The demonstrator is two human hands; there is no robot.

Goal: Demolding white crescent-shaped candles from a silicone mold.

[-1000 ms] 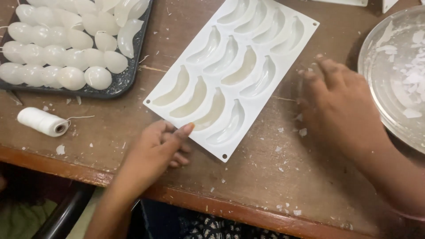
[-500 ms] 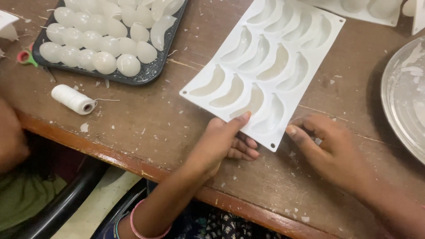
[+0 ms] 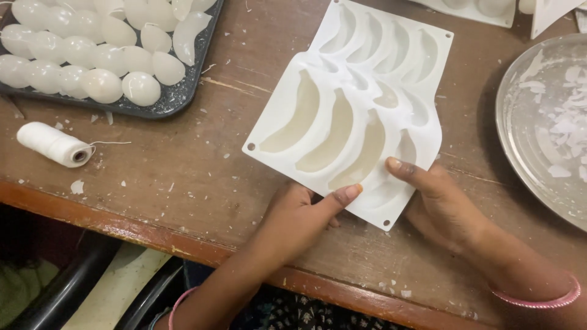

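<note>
A: Status on hands?

B: Both clamped on the white silicone mould (image 3: 361, 104), near-edge corner. Left hand (image 3: 299, 217) has its thumb on top and fingers underneath. Right hand (image 3: 443, 205) has the same grip, just beside the left. The two thumbs are close but not touching.

A: Mould position?

B: It's on the wooden table (image 3: 183, 177), centre of view. The near end is lifted and flexed, the far end is flat.

A: Cavity count?

B: Crescent-shaped cavities in two rows. Far row: 4 clear. Near row: 3 clear, holding a pale fill, and a 4th is buckled under the right thumb. Call it 8.

A: Other items?

B: 1 dark tray (image 3: 177, 101) top left, loaded with white egg-shaped casts. They overlap and run out of frame, so no exact count. 1 spool of white thread (image 3: 55, 145) left of the mould. 1 round metal plate (image 3: 520, 122) right, with white flakes. 1 pink bangle (image 3: 538, 299) on the right wrist.
</note>
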